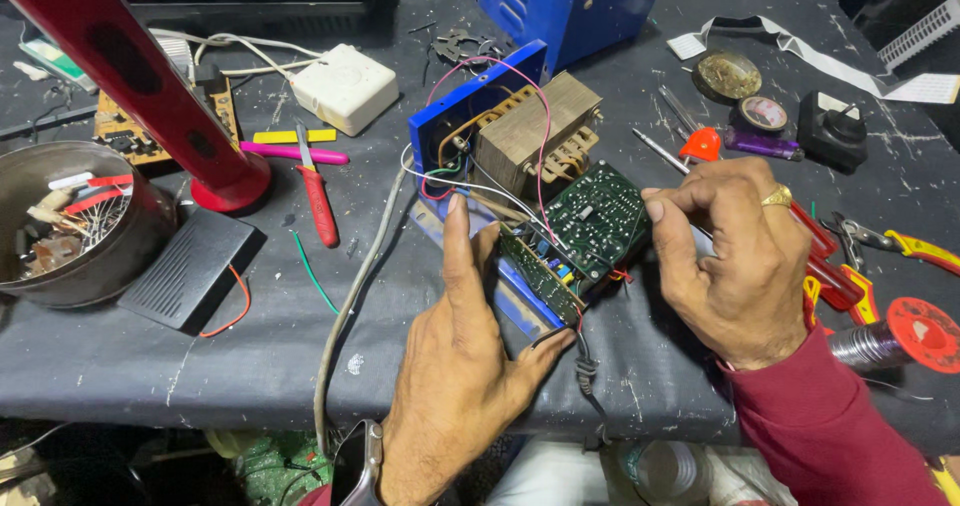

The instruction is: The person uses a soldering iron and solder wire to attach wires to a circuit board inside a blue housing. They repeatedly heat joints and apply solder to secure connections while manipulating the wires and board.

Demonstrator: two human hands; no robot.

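A green circuit board stands tilted at the middle of the dark bench, wired to a brown transformer on a blue metal chassis. My left hand lies palm in against the board's left side, index finger pointing up along the wires and thumb under the lower edge. My right hand, with a gold ring, pinches the board's right edge between thumb and fingers. Pink, white and green wires loop from the board to the transformer.
A red lamp base and a metal bowl of scraps stand at left. Red-handled cutters, a white plastic box, a blue metal case, solder spool, pliers and small tins lie around.
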